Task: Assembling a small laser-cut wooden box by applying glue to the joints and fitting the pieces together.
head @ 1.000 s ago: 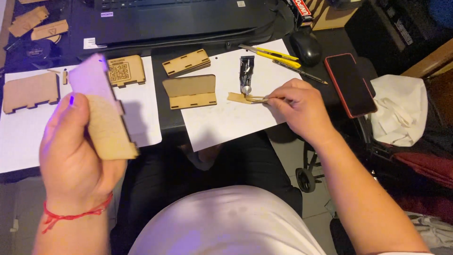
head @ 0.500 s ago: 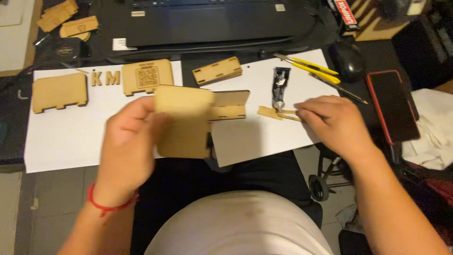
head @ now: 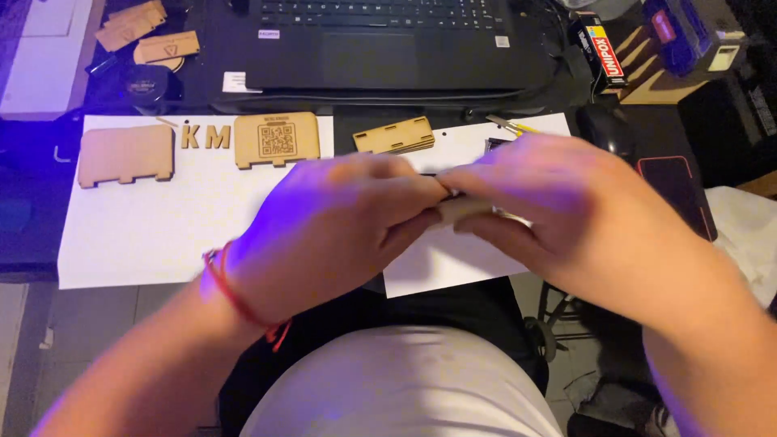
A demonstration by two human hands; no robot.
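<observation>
Far to the left of my fingers, a notched wooden panel (head: 126,154) lies flat on the white paper sheet (head: 162,235), with two small wooden letters (head: 205,136) and an engraved square panel (head: 277,140) in a row just right of it; I judge they are laid out flat and apart so each part can be picked singly. My left hand (head: 332,231), a red cord bracelet (head: 239,295) at its wrist, is curled over with its fingers (head: 396,190) pressed toward the right hand, closed around something I mostly cannot see. Just beyond those fingers, a stack of slotted wooden strips (head: 394,136) waits on a second paper sheet (head: 441,267), near but not touched. Between the two sets of fingertips a pale wooden piece (head: 465,209) shows only as a short edge; it is held above the bench over the paper, pinched from both sides, a grip that looks suited to pressing parts together, though the motion blur hides the joint. My right hand (head: 558,202) is likewise closed, its fingers (head: 486,226) under and around the piece. Past the right fingers lie a yellow-handled tool (head: 510,125), a dark mouse (head: 603,129) and a phone (head: 676,190), all apart from the hands, with the laptop (head: 396,48) further back on the bench (head: 32,218).
</observation>
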